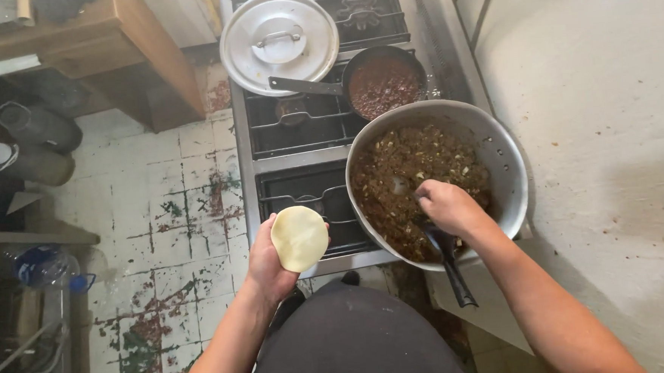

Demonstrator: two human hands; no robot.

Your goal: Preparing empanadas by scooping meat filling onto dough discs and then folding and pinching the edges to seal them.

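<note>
The left hand (266, 262) cups a pale round dough disc (299, 237) in its curled fingers, held over the stove's (300, 146) front edge. The right hand (445, 205) is clenched around a dark-handled spoon (447, 256), its bowl dipped into the large metal bowl (506, 162) of brown minced filling. Behind it, a small dark pan (384, 80) holds reddish sauce; a metal lid (279, 39) rests just beside.

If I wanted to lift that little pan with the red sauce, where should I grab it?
Probably by its long handle, coming from the left. It sticks out sideways from the small pan toward the silver lid, clear of the sauce. The big bowl crowds the pan's near side.
</note>
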